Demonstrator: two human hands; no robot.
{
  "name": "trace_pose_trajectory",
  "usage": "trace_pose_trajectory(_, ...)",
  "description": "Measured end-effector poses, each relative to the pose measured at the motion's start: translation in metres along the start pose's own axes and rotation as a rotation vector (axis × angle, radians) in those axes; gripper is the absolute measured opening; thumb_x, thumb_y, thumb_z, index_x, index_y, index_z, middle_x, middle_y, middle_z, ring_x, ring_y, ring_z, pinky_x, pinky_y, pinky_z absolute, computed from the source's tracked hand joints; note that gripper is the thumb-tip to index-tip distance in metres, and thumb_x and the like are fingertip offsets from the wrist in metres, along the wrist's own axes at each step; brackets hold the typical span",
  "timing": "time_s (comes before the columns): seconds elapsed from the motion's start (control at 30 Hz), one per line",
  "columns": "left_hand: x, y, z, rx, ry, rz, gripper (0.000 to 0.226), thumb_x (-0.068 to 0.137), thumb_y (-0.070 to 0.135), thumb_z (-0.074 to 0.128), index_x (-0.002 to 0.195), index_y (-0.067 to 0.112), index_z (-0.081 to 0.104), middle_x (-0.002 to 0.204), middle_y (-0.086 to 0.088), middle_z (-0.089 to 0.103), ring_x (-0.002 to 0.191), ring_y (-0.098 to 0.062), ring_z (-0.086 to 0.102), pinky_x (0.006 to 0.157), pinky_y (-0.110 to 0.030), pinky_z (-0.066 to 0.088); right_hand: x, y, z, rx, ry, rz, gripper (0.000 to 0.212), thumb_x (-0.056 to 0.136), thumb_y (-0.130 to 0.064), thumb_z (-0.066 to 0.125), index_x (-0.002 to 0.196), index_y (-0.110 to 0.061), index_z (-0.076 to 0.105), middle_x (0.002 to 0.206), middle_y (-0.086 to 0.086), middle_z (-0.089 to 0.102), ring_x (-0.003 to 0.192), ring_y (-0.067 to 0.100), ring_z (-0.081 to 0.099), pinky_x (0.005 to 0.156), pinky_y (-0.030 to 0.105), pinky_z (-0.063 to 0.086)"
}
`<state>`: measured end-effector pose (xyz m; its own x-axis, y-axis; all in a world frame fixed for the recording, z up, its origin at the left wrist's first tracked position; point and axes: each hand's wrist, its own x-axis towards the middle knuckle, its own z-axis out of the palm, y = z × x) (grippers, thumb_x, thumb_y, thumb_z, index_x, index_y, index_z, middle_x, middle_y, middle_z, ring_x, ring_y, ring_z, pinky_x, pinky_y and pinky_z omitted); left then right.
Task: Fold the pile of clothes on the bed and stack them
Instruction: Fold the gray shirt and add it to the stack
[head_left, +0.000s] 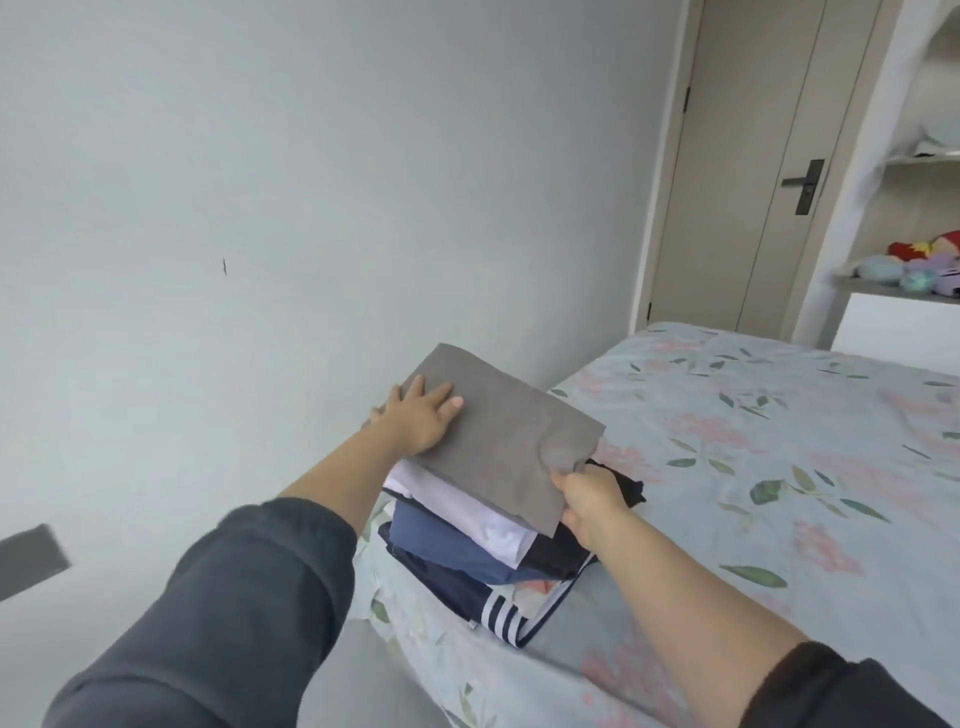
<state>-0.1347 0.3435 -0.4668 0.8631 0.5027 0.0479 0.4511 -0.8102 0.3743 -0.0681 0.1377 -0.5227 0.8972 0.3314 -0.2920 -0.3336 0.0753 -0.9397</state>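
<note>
**Most of the pile looks folded**

Five layers or so make up our stack at the near corner of the bed: white, blue, black and, at the bottom, a navy piece with white stripes. We hold the grey piece, folded flat, over the top of it, tilted and not yet squared to the layers beneath.

Our left hand lies on the grey piece near its far left edge, fingers straight and spread. Our right hand pinches its near right corner.

We judge the task nearly done. What remains is to settle the grey piece and line it up. A black cloth shows just behind our right hand, rumpled; we cannot tell whether it belongs to the stack or still needs folding. No other loose clothes show on the part of the bed in view.

We can read no writing. The navy piece carries three white stripes, but no logo or label is legible.
</note>
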Motion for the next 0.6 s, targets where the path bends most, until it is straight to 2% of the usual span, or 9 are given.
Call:
trace_pose_trajectory(0.03,0.001,0.001,0.013,0.130,0.019,0.016,0.056,0.097,0.060,0.020,0.150,0.042,0.015,0.161,0.004,0.003,0.147,-0.030,0.004,0.114,-0.051,0.009,0.005,0.006,-0.003,0.024,-0.003,0.014,0.015,0.092,0.002,0.055,0.106,-0.003,0.058,0.115,0.021,0.062,0.098,0.034,0.062,0.091,0.050,0.050)
trace_pose_trajectory(0.1,0.004,-0.001,0.019,0.214,0.158,0.054,0.056,0.096,0.061,0.021,0.149,0.042,0.017,0.161,0.006,0.007,0.146,-0.028,0.007,0.113,-0.054,0.014,0.015,0.006,-0.009,0.071,-0.001,0.027,0.012,0.092,0.002,0.056,0.102,-0.005,0.057,0.110,0.019,0.063,0.093,0.031,0.062,0.086,0.045,0.052)
trace_pose_trajectory(0.13,0.006,-0.005,0.016,0.164,0.208,0.036,0.058,0.096,0.060,0.025,0.149,0.039,0.019,0.160,0.005,0.013,0.145,-0.026,0.013,0.113,-0.053,0.018,0.019,0.004,-0.011,0.062,0.020,0.026,0.012,0.091,0.001,0.057,0.101,-0.006,0.056,0.110,0.018,0.062,0.095,0.031,0.061,0.084,0.043,0.051)
trace_pose_trajectory(0.2,0.009,-0.020,0.004,-0.093,0.206,-0.116,0.066,0.093,0.061,0.036,0.150,0.031,0.021,0.156,-0.001,0.025,0.141,-0.028,0.024,0.110,-0.050,0.024,0.024,0.000,-0.012,-0.010,0.089,0.033,0.012,0.089,-0.002,0.062,0.097,-0.007,0.055,0.112,0.016,0.061,0.102,0.032,0.059,0.085,0.041,0.049)
trace_pose_trajectory(0.27,0.010,-0.038,-0.004,-0.492,0.059,-0.313,0.079,0.087,0.067,0.045,0.150,0.026,0.022,0.154,-0.004,0.029,0.139,-0.032,0.030,0.108,-0.049,0.027,0.023,0.001,-0.010,-0.036,0.079,0.083,0.014,0.088,-0.006,0.064,0.099,-0.007,0.055,0.110,0.015,0.062,0.103,0.032,0.059,0.085,0.040,0.048)
trace_pose_trajectory(0.3,0.007,-0.046,-0.006,-0.647,-0.035,-0.389,0.082,0.083,0.071,0.049,0.148,0.026,0.028,0.152,-0.003,0.032,0.138,-0.032,0.031,0.107,-0.053,0.028,0.021,0.003,-0.008,-0.012,0.034,0.134,0.016,0.088,-0.009,0.065,0.100,-0.007,0.056,0.104,0.015,0.063,0.097,0.031,0.061,0.082,0.040,0.050)
trace_pose_trajectory(0.4,0.000,-0.068,-0.006,-0.882,-0.287,-0.445,0.082,0.067,0.077,0.061,0.129,0.024,0.051,0.137,-0.001,0.052,0.126,-0.029,0.047,0.106,-0.059,0.034,0.017,0.008,-0.006,0.051,-0.049,0.229,0.022,0.085,-0.019,0.071,0.100,-0.010,0.057,0.091,0.012,0.064,0.081,0.025,0.061,0.062,0.035,0.050)
trace_pose_trajectory(0.5,-0.001,-0.077,-0.005,-0.920,-0.390,-0.399,0.087,0.052,0.077,0.068,0.121,0.026,0.057,0.126,0.000,0.063,0.117,-0.025,0.055,0.107,-0.058,0.033,0.020,0.010,-0.004,0.071,-0.088,0.252,0.027,0.084,-0.026,0.072,0.103,-0.011,0.061,0.097,0.011,0.067,0.086,0.025,0.064,0.065,0.036,0.052)
trace_pose_trajectory(0.6,0.001,-0.071,-0.012,-0.799,-0.347,-0.407,0.079,0.064,0.078,0.062,0.124,0.027,0.053,0.132,0.005,0.055,0.128,-0.023,0.046,0.110,-0.051,0.030,0.021,0.008,0.003,0.041,-0.146,0.270,0.026,0.083,-0.034,0.072,0.097,-0.012,0.066,0.091,0.009,0.071,0.086,0.024,0.066,0.072,0.036,0.054)
